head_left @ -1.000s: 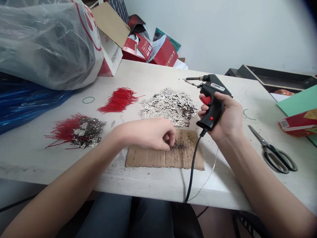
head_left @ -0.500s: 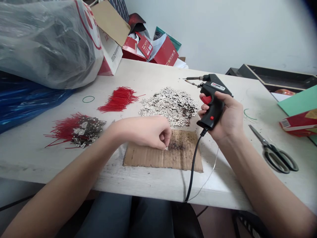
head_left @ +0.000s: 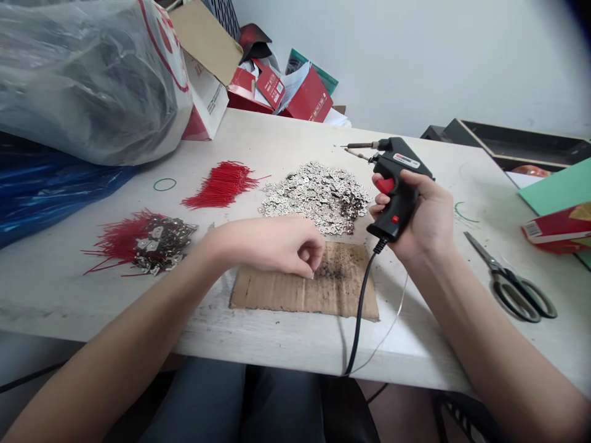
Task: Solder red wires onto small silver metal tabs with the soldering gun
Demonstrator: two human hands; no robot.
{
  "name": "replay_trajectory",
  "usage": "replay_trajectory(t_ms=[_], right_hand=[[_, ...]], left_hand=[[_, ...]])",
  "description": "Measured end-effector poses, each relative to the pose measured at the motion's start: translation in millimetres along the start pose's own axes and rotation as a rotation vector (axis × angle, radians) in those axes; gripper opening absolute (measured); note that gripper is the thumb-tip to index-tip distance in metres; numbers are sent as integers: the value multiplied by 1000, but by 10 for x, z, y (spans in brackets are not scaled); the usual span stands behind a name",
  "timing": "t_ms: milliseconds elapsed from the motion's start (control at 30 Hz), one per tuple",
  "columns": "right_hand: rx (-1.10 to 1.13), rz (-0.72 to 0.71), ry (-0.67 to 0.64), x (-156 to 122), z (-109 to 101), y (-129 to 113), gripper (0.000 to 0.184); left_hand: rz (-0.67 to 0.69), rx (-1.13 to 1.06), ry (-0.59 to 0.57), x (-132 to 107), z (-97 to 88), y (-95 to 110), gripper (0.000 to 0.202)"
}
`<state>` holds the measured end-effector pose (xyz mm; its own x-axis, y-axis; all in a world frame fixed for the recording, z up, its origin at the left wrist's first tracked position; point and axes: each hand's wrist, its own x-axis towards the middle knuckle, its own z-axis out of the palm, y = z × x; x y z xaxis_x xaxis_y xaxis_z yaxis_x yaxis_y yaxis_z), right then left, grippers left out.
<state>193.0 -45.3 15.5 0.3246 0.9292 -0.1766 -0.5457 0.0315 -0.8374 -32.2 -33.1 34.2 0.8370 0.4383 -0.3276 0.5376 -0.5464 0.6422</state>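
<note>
My left hand [head_left: 290, 247] is over a scorched piece of cardboard [head_left: 277, 292], thumb and forefinger pinched on a small metal tab, mostly hidden by the fingertips. My right hand [head_left: 425, 212] grips a black soldering gun [head_left: 399, 184] by its handle, held above the table with its tip pointing left. The forefinger lies near its red trigger. A thin strand of solder wire [head_left: 398, 314] hangs beside the gun's black cord [head_left: 361, 314]. Behind the cardboard lies a heap of loose metal tabs [head_left: 318, 191]. To its left is a bundle of red wires [head_left: 220, 186].
Red wires with metal tabs [head_left: 150, 243] are piled at the left. Scissors [head_left: 512, 283] lie at the right, near a red packet [head_left: 561, 227]. A plastic bag [head_left: 92, 80] and open boxes [head_left: 305, 95] stand at the back. A green rubber band [head_left: 165, 184] lies on the table.
My left hand has shifted very slightly right over the cardboard, still pinching the tab, which shows less now. My right hand holds the soldering gun in the same place.
</note>
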Motion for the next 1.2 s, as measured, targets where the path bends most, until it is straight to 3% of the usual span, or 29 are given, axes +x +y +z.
replay_trajectory(t_ms=[1200], right_hand=[[-19,2,-17,-11,-4,6,17]], left_hand=[[-65,23,-44,-104,-77,26,10]])
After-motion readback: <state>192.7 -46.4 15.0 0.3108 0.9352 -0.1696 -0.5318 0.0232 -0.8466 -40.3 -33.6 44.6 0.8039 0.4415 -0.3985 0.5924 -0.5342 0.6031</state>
